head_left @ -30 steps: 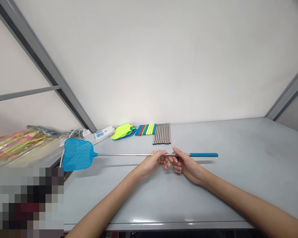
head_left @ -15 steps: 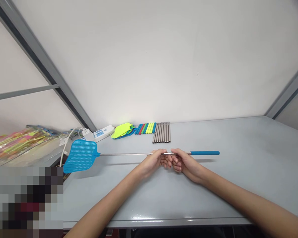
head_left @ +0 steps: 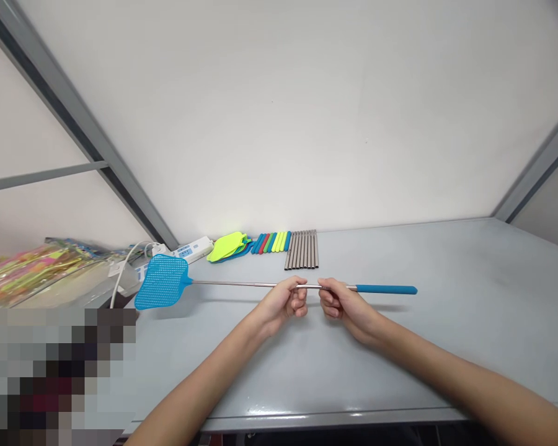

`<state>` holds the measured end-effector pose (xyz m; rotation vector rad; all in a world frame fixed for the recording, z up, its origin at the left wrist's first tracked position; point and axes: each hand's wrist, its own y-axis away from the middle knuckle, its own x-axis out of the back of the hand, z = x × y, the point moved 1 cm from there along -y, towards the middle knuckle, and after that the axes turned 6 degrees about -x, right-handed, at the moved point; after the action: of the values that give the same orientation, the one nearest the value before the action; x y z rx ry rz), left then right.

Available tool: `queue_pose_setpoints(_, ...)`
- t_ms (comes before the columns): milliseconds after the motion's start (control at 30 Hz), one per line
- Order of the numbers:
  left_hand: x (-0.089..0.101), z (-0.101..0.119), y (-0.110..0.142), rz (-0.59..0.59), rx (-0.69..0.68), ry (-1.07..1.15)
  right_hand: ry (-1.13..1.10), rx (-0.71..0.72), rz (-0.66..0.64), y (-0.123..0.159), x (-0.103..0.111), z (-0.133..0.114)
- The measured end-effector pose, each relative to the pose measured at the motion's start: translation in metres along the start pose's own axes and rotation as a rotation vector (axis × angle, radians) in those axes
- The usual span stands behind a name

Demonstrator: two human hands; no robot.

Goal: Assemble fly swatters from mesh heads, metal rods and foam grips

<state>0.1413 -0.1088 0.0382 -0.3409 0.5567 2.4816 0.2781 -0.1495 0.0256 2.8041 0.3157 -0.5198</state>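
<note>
A fly swatter (head_left: pixel 164 282) with a blue mesh head, a thin metal rod and a blue grip is held level above the grey table. Its head points left and the grip lies to the right. My left hand (head_left: pixel 288 298) is closed on the rod near its middle, thumb along the top. Just to the right, my right hand (head_left: pixel 338 300) pinches the rod close to the blue grip, its other fingers curled beneath. A short length of bare rod shows between the two hands.
Along the wall lie yellow and blue swatter heads (head_left: pixel 227 246), a row of coloured grips (head_left: pixel 270 242) and several metal tubes (head_left: pixel 302 250). A white power strip (head_left: pixel 194 250) with a cable sits left of them. Plastic-bagged items (head_left: pixel 37 272) are piled at far left.
My hands have moved slightly apart along the rod. The swatter's head has shifted right and up a little, while the grip end has moved slightly right and down.
</note>
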Motion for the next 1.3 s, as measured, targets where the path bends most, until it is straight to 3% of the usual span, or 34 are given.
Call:
queue_pose_setpoints(133, -0.005, 0.011, 0.005, -0.059, 0.187, 0.155, -0.003, 0.000, 0.048, 0.004, 0.001, -0.011)
queue_pose_setpoints(233, -0.005, 0.016, 0.005, -0.077, 0.234, 0.205, 0.009, -0.002, 0.042, 0.003, 0.004, -0.015)
queue_pose_setpoints(1133, -0.001, 0.034, 0.016, -0.036, 0.205, 0.204, 0.128, 0.039, -0.005, 0.010, 0.012, -0.035)
queue_pose_setpoints(1300, 0.001, 0.033, 0.015, -0.023, 0.177, 0.165, 0.103, -0.024, -0.025, 0.009, 0.014, -0.036)
